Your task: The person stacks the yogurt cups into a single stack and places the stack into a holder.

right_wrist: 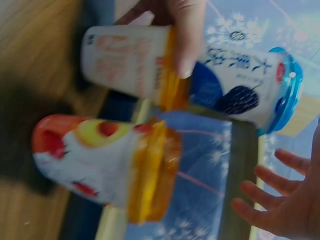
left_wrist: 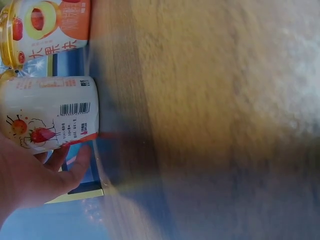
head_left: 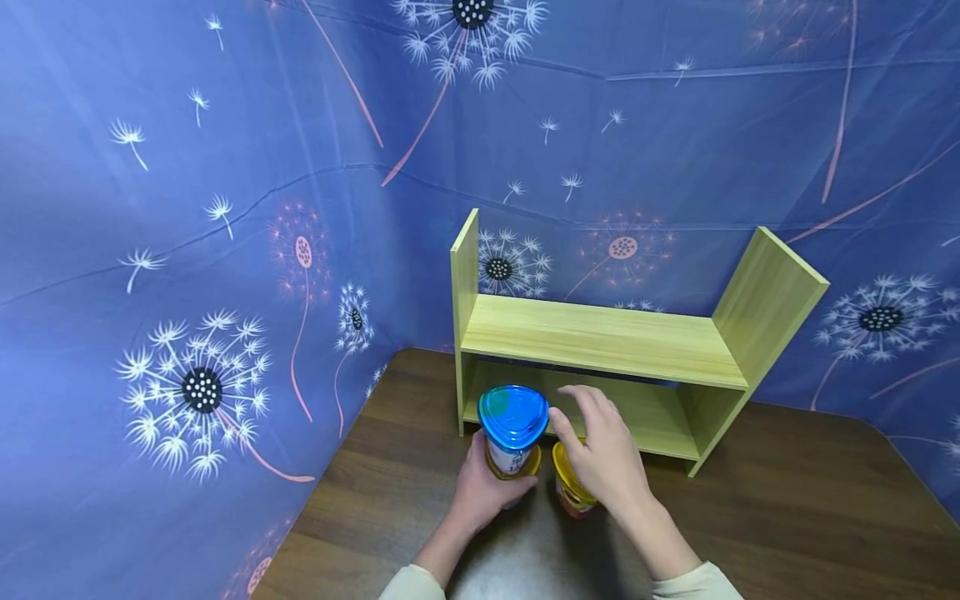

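Observation:
My left hand [head_left: 480,492] grips a yogurt cup with a yellow lid [head_left: 531,467], its thumb at the lid in the right wrist view. On top of that cup stands a second yogurt cup with a blue lid [head_left: 513,417], its side printed with dark berries [right_wrist: 240,100]. My right hand [head_left: 603,454] is just right of the blue lid, fingers spread and apart from it, holding nothing. Below the right hand, another yellow-lidded cup [right_wrist: 95,160] with peach and strawberry print stands upright on the table. I cannot tell whether the gripped cup [left_wrist: 55,110] touches the table.
A light wooden two-tier shelf [head_left: 600,337] with raised side panels stands behind the cups. The brown wood-grain table [head_left: 375,467] extends to both sides. Blue dandelion-print cloth [head_left: 225,167] hangs behind and along the left.

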Motion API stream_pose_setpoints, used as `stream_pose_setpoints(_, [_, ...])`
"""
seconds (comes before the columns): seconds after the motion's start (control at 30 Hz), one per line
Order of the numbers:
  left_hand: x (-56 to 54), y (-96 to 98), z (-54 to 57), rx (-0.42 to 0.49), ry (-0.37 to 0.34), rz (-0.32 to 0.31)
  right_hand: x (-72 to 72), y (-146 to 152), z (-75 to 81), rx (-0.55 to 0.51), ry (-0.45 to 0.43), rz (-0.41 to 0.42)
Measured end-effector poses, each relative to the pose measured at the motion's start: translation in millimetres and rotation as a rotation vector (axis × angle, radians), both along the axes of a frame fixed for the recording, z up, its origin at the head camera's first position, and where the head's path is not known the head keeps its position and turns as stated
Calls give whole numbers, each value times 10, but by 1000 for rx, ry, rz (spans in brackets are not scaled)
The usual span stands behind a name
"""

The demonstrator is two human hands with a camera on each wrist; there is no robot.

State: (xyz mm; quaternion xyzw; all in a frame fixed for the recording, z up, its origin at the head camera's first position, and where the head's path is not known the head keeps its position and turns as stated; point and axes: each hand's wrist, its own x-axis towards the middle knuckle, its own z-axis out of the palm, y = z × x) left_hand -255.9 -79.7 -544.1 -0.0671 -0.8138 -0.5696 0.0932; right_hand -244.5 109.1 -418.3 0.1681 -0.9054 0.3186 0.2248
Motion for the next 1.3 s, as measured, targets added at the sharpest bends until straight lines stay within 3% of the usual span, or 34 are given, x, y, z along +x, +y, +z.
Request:
stream_pose_setpoints(0.33, [2, -6, 10, -7, -8, 4, 10, 249, -341, 175, -204, -109])
stream_pose_setpoints(0.5, [9, -12, 5, -9, -9, 5, 2, 297, -516, 190, -229, -118])
stream_pose_setpoints(0.7, [7, -7, -14, 26, 0, -9, -3, 315, -635, 213, -320, -124])
stream_pose_setpoints(1.3, [18, 10, 2, 38, -3, -13, -48, 354, -725, 181, -285, -100])
